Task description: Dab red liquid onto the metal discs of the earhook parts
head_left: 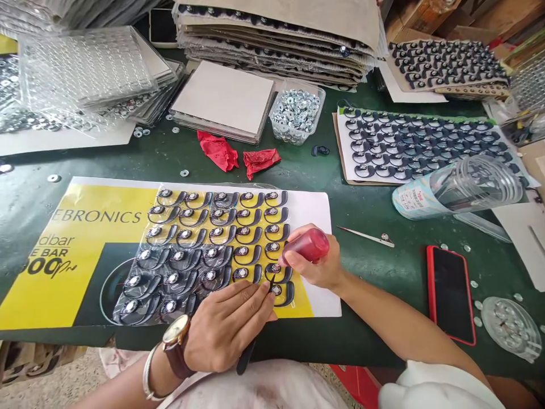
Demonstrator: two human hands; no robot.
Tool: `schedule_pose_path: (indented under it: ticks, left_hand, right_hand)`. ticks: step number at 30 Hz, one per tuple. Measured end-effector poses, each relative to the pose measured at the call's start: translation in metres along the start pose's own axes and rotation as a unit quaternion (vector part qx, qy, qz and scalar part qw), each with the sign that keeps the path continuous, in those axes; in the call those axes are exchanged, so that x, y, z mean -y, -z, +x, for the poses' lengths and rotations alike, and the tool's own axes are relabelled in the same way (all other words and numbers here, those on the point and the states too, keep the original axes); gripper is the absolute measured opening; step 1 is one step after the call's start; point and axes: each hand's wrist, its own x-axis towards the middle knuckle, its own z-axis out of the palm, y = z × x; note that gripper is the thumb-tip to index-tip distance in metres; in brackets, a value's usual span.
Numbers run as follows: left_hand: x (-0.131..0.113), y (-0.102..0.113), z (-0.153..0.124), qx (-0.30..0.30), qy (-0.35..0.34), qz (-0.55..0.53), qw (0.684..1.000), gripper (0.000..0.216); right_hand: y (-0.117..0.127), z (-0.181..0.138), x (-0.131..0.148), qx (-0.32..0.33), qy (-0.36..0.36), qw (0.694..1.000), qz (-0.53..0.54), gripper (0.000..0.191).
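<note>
My right hand [317, 264] is closed around a small squeeze bottle [310, 245] of red liquid. Its nozzle points down at a curved black piece [279, 274] with a round metal centre. My left hand [234, 318], with a watch on the wrist, grips slim dark tweezers [244, 359]; their tip reaches that same piece and most of their length is hidden by the fingers. Rows of such pieces lie on a clear plastic sheet [204, 218] over a yellow printed board [97, 196]. The left hand rests across the nearest rows and covers some pieces.
Beyond the board are crumpled red scraps [218, 151], a tub of metal washers [297, 111] and stacked sheets [223, 94]. To the right lie metal tweezers [366, 236], a red-cased phone [452, 295], a clear jar [460, 184], a round dish [511, 328] and a filled card [421, 145].
</note>
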Motion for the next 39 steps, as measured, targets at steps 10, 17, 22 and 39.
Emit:
schedule_pose_path:
  ticks: [10, 17, 22, 39]
  left_hand:
    - [-0.002, 0.003, 0.008, -0.003, 0.018, -0.007, 1.0, 0.021]
    - [0.002, 0.001, 0.005, 0.003, 0.042, -0.04, 0.998, 0.02]
    - [0.003, 0.005, 0.009, -0.006, 0.055, -0.063, 0.996, 0.02]
    - [0.012, 0.006, 0.009, -0.023, 0.103, -0.143, 0.984, 0.026]
  right_hand:
    - [-0.002, 0.002, 0.003, 0.01, 0.044, 0.997, -0.063, 0.024]
    - [-0.001, 0.001, -0.001, -0.018, 0.034, 0.997, -0.065, 0.02]
    - [-0.001, 0.001, -0.002, -0.025, 0.015, 0.999, -0.033, 0.022]
    - [0.001, 0.008, 0.008, -0.027, 0.008, 0.995, -0.099, 0.021]
